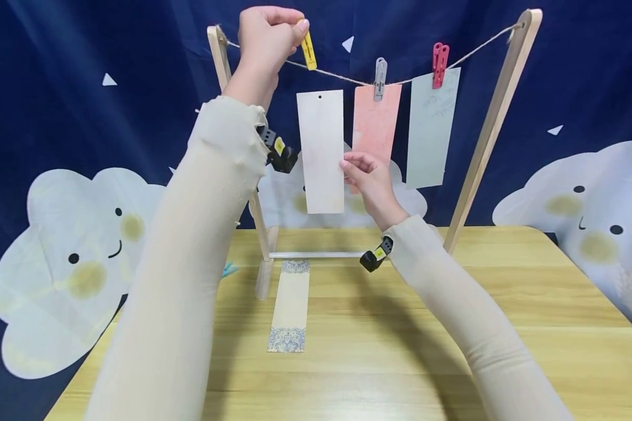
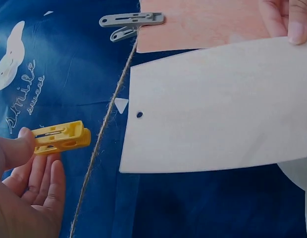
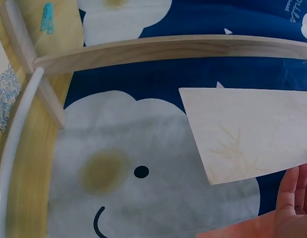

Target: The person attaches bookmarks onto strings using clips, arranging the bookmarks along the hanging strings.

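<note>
High at the left, my left hand (image 1: pixel 267 49) pinches a yellow clothespin (image 1: pixel 309 52) between thumb and fingers, close to the twine (image 1: pixel 342 76). In the left wrist view the clothespin (image 2: pixel 62 137) is beside the twine, not around it. My right hand (image 1: pixel 373 184) pinches the right edge of a whitish paper bookmark (image 1: pixel 320 152) with a small punched hole near its top. The bookmark hangs upright, its top edge below the twine in the head view. A faint leaf pattern shows on its lower part (image 3: pixel 232 144) in the right wrist view.
A grey clothespin (image 1: pixel 380 79) holds a pink bookmark (image 1: pixel 375 117) on the twine; a red one (image 1: pixel 440 65) holds a pale green bookmark (image 1: pixel 433 131). The wooden frame (image 1: pixel 492 128) stands on the table (image 1: pixel 400 362). A patterned bookmark (image 1: pixel 291 304) and a blue clothespin (image 3: pixel 47 19) lie there.
</note>
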The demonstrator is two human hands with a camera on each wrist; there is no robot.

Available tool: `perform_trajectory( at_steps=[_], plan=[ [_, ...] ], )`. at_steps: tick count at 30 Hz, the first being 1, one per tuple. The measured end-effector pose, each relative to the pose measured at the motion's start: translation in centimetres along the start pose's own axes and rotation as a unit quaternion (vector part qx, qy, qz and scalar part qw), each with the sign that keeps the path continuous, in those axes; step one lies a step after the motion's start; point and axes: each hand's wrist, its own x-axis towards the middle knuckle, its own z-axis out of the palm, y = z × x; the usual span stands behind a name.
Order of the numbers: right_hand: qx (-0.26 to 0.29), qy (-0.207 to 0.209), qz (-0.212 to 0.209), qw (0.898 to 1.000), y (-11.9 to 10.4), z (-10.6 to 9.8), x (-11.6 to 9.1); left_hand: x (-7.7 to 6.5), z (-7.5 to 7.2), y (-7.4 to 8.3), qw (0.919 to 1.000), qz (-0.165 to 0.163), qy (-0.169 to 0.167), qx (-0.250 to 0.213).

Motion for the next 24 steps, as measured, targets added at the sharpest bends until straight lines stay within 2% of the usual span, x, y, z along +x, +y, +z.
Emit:
perform_trajectory(
  at_steps=[6, 10, 18, 24],
  plan=[
    [0.01, 0.032, -0.005, 0.999, -0.4, 0.1, 0.7, 0.7, 0.3, 0.4, 0.9993, -0.003, 0.022, -0.03],
    [0.014, 0.045, -0.004, 0.999, -0.5, 0.2, 0.9, 0.9, 0.6, 0.2, 0.999, -0.006, 0.028, -0.034],
    [-0.012, 0.04, -0.013, 0.999, -0.6, 0.2, 1.2, 1.0, 1.0, -0.6, 0.9994, 0.003, 0.025, -0.024],
    [-0.004, 0.042, -0.012, 0.999, -0.7, 0.4, 1.5, 1.0, 1.3, -0.8, 0.9997, -0.005, 0.018, -0.015]
  ],
)
